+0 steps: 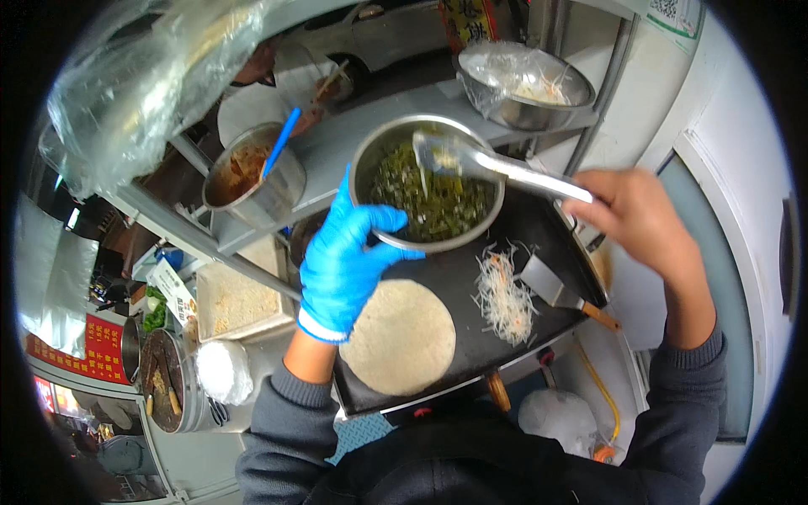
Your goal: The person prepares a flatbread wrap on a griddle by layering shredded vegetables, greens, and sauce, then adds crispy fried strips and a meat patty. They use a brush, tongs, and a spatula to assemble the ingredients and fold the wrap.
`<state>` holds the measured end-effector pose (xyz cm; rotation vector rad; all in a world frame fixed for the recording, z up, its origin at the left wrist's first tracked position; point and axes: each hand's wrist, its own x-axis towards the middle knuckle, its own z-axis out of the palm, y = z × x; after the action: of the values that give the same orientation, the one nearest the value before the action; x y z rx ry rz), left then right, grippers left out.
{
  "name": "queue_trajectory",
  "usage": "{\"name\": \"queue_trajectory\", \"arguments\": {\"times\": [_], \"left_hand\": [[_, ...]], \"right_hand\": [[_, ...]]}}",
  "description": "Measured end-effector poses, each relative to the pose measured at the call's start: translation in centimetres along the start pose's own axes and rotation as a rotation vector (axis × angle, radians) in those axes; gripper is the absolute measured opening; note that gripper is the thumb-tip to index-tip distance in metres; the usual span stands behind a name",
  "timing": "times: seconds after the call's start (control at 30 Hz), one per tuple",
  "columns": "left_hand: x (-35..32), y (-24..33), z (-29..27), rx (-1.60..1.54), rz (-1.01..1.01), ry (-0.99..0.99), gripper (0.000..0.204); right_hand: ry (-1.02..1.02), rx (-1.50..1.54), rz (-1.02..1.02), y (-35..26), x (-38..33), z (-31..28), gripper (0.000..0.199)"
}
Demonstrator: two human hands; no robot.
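My left hand (343,257), in a blue glove, grips the near left rim of a steel bowl (497,206) and holds it tilted above the griddle. Chopped dark green vegetables (421,189) fill the bowl's bottom. In my bare right hand (631,210) are metal tongs (522,171), their far ends inside the bowl over the greens. Below the bowl, a round pale flatbread (400,341) lies on the black griddle (471,320). To its right sits a heap of white shreds (505,295) with a few orange bits, beside a wooden-handled scraper (555,288).
On the grey shelf stand a pot of red sauce (252,181) with a blue handle and a plastic-covered steel bowl (530,88). A crumb-filled tray (240,299) and a round tub (168,383) are at left. A person (282,88) stands beyond the shelf.
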<state>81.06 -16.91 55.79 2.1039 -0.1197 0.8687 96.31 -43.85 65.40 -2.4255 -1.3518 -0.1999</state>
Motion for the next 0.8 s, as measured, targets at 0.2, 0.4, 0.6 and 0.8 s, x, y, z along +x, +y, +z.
{"name": "queue_trajectory", "arguments": {"times": [0.2,0.4,0.6,0.8], "left_hand": [[0.1,1.3,0.7,0.061,0.045,-0.015,0.035],[-0.3,1.4,1.0,0.116,0.079,-0.015,0.035],[-0.3,1.6,1.4,-0.016,0.016,-0.028,0.033],[-0.6,1.4,1.3,0.079,0.078,-0.008,0.036]], "right_hand": [[-0.030,-0.078,-0.025,0.9,-0.3,0.6,0.033],[-0.112,-0.214,-0.075,1.0,-0.3,0.5,0.037],[-0.113,-0.279,-0.169,0.3,-0.1,1.6,0.036],[-0.113,-0.259,-0.148,0.6,-0.3,1.4,0.032]]}}
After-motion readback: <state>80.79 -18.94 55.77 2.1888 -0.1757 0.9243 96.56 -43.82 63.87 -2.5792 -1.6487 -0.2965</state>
